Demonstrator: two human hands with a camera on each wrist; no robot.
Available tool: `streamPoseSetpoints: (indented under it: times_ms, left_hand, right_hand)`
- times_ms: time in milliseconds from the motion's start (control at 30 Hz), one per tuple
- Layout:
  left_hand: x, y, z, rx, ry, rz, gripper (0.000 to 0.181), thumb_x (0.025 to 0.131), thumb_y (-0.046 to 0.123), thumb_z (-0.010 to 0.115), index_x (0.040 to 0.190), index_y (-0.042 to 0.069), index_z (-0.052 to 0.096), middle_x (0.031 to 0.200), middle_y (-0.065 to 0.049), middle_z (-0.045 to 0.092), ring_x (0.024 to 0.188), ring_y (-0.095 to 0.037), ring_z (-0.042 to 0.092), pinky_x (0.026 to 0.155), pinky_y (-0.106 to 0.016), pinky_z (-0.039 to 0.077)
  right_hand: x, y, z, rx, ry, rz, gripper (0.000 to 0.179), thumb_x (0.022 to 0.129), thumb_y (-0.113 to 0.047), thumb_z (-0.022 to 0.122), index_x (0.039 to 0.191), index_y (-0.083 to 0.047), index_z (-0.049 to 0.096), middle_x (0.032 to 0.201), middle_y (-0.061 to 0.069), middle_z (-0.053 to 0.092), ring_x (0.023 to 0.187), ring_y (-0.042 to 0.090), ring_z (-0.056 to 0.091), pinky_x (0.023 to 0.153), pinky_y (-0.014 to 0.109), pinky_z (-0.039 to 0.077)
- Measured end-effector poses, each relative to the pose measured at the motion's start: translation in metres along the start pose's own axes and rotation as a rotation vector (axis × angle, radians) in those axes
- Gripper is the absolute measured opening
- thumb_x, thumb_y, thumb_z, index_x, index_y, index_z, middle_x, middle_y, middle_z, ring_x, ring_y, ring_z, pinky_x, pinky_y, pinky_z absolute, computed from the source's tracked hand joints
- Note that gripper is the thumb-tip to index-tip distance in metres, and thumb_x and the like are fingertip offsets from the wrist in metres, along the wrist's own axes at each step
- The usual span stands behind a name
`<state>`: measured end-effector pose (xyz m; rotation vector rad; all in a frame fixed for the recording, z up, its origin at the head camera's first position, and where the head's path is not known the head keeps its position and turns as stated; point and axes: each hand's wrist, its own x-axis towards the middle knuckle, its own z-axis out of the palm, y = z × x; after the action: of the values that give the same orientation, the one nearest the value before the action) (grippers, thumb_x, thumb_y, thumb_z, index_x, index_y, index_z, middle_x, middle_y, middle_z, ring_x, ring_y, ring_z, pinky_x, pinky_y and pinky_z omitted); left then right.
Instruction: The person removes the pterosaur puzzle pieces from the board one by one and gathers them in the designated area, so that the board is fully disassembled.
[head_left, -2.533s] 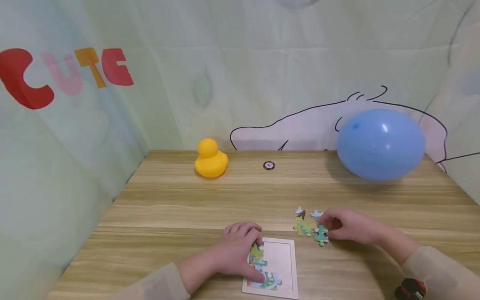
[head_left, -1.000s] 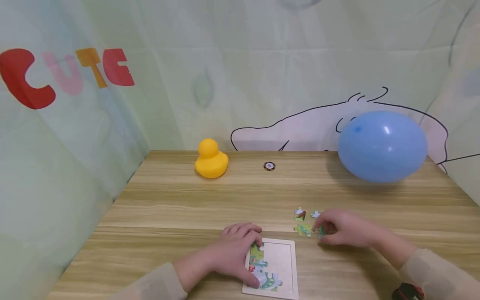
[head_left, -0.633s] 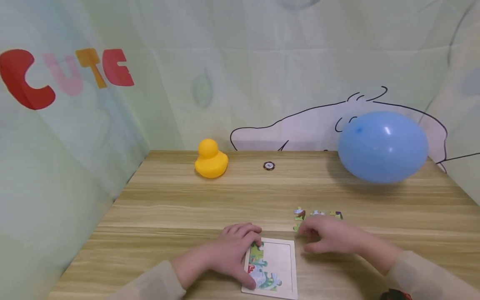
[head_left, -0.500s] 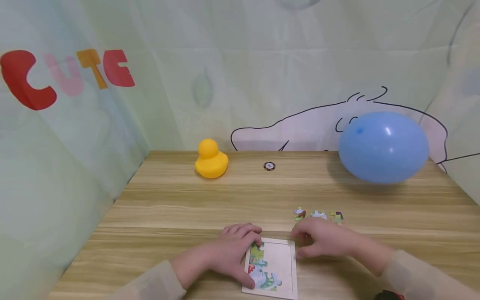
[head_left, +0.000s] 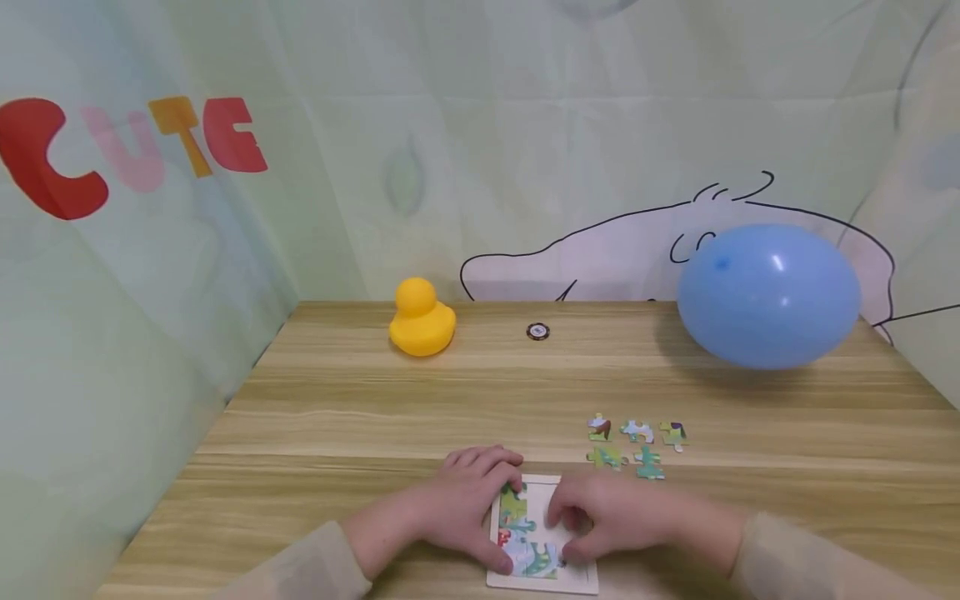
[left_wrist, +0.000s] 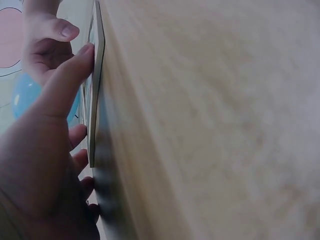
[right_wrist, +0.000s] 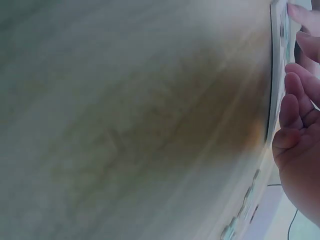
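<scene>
Left grip (head_left: 468,507) on flat, pale tray (head_left: 541,503)

There is one desk (head_left: 337,400). Near its far edge sit one yellow duck (head_left: 422,325), one small round chip (head_left: 537,332) and one blue balloon (head_left: 768,296). There are two hands, one left hand (head_left: 468,504) and one right hand (head_left: 618,512). Five loose puzzle pieces (head_left: 649,463) lie on the desk, three in the far row and two in the near row. One puzzle board (head_left: 537,510) lies toward the near edge. The hands hide part of it, so the pieces in it (head_left: 542,565) can't all be counted. Four big letters (head_left: 22,137) are on the cloth (head_left: 480,142).
</scene>
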<state>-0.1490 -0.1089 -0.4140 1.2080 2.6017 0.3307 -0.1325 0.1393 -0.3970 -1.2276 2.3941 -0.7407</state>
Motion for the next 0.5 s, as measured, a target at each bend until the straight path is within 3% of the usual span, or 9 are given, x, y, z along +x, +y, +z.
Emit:
streamPoseSetpoints:
  times_ms: [233, 500]
  left_hand:
    - [-0.001, 0.002, 0.000, 0.014, 0.006, -0.012, 0.071, 0.064, 0.072, 0.066, 0.115, 0.028, 0.044, 0.144, 0.005, 0.030, 0.130, -0.024, 0.029, 0.103, -0.049, 0.024]
    - [0.000, 0.003, -0.002, 0.028, 0.010, -0.017, 0.071, 0.064, 0.072, 0.067, 0.115, 0.028, 0.044, 0.144, 0.006, 0.031, 0.130, -0.023, 0.030, 0.104, -0.049, 0.025]
  right_hand:
    - [0.001, -0.006, 0.006, -0.087, 0.003, 0.008, 0.022, 0.079, -0.034, 0.072, 0.095, -0.021, 0.064, 0.079, -0.020, 0.046, 0.074, -0.003, 0.045, 0.066, 0.014, 0.040]
    - [0.000, -0.017, 0.013, -0.019, -0.026, 0.046, 0.026, 0.080, -0.036, 0.071, 0.097, -0.018, 0.063, 0.081, -0.019, 0.045, 0.076, -0.002, 0.044, 0.068, 0.015, 0.040]
